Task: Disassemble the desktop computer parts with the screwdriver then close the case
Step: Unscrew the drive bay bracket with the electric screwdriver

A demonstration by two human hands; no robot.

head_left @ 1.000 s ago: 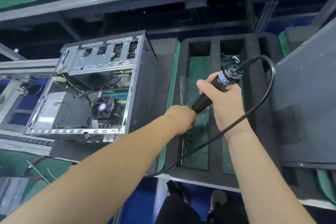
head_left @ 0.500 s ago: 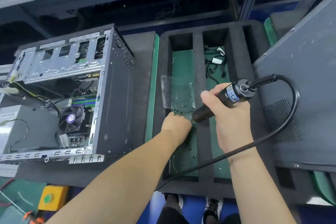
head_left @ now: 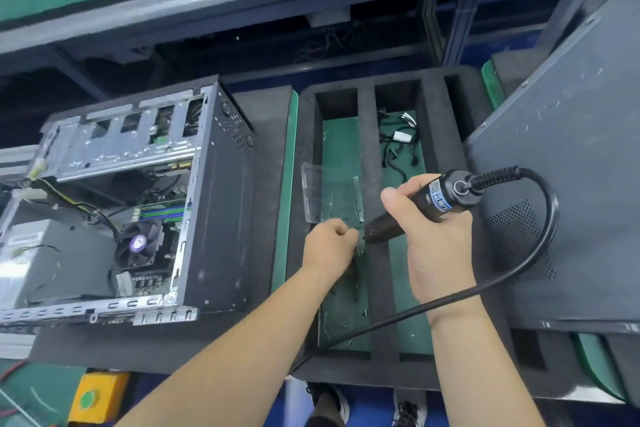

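The right hand [head_left: 440, 246] is wrapping its grip around the black electric screwdriver [head_left: 420, 204], holding it tilted with the tip pointing down-left toward the left hand [head_left: 329, 246]. The left hand is curling its fingers together just beside that tip, over the foam tray [head_left: 375, 288]; whether it is pinching anything is not visible. A clear plastic piece [head_left: 329, 194] is lying in the tray's left slot, cables [head_left: 398, 146] in the next. The screwdriver's cord [head_left: 540, 243] is looping rightward. The open computer case [head_left: 214, 204] is sitting left on the bench, its side panel [head_left: 571, 184] leaning right.
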